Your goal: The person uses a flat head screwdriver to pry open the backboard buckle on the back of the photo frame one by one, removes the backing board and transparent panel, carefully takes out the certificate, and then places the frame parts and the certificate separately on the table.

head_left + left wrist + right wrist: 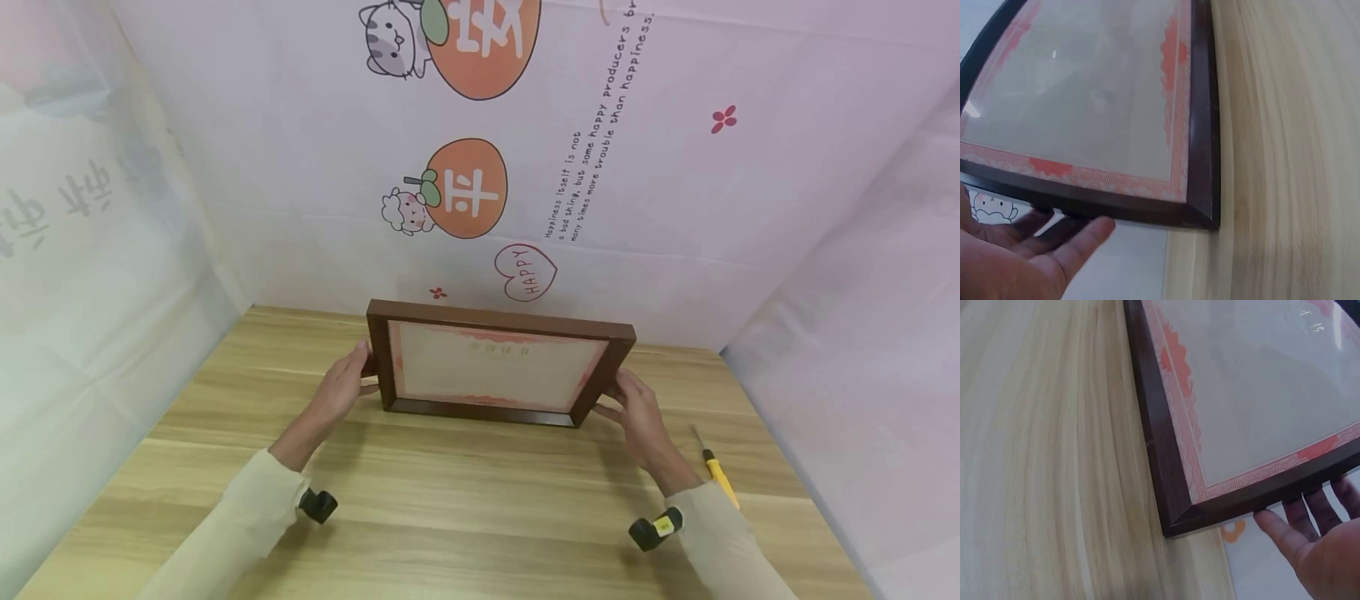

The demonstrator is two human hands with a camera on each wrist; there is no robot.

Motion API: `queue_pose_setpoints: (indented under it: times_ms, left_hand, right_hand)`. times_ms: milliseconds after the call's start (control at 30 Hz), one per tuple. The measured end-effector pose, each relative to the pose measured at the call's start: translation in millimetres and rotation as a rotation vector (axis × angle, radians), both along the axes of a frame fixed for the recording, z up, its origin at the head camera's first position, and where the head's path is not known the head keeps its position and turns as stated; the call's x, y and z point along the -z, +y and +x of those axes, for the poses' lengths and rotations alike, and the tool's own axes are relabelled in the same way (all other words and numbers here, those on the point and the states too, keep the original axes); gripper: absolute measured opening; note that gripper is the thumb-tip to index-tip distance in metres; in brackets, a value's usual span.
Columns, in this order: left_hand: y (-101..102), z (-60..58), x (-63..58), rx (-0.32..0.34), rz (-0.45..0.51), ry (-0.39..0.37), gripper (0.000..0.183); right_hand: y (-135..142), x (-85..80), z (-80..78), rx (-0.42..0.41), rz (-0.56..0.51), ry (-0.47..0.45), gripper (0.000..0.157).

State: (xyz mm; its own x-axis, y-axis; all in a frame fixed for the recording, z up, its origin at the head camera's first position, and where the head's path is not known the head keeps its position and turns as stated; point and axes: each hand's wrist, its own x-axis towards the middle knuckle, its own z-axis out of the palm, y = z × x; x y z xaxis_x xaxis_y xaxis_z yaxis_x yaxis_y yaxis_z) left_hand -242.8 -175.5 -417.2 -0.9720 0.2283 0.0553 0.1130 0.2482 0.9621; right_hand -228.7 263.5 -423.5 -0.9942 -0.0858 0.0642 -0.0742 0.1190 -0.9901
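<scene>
A brown picture frame [480, 410] stands on its long edge on the table, its face with a red-bordered certificate [487, 367] turned toward me. At its left side my left hand [341, 383] grips the short edge. My right hand [639, 415] holds the opposite short edge. In the left wrist view, the fingers [1079, 247] reach to the outer edge of the frame [1204, 125], and some tips are hidden behind it. Fingers [1285, 534] of the right hand likewise touch the side of the frame [1159, 437] in the right wrist view.
A yellow-handled screwdriver [720, 479] lies on the wooden table [465, 500], to the right of my right forearm. Behind the frame rises a white printed cloth [637, 275] with orange fruit drawings and lettering. More cloth walls close off the left and right sides.
</scene>
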Motion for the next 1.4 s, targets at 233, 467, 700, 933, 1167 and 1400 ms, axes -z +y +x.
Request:
queue_pose_setpoints:
  times_ms: [233,467,700,933,1167,1400]
  left_hand:
    - [4,1.7,-5.5,-0.031,-0.002,-0.079,0.082]
    - [5,3.2,-9.6,-0.034,0.011,-0.185,0.087]
    - [-1,7.0,-11.4,0.003,0.032,-0.28,0.093]
    - [-6,10.1,-10.6,0.06,0.059,-0.295,0.097]
    - [-9,10.4,-6.8,0.111,0.142,-0.3,0.09]
    - [-9,12.8,-4.3,0.118,0.223,-0.263,0.077]
  right_hand:
    - [-1,-0.7,0.1,0.017,0.021,-0.035,0.064]
    - [-2,-2.0,2.2,0.023,0.024,-0.048,0.064]
    - [-6,-5.9,4.0,0.034,0.002,-0.072,0.053]
    - [-8,-10.2,8.1,0.05,0.005,-0.119,0.054]
    - [-7,-16.4,12.9,0.011,-0.053,-0.166,0.05]
    - [-6,-19.8,15.4,0.001,-0.084,-0.184,0.039]
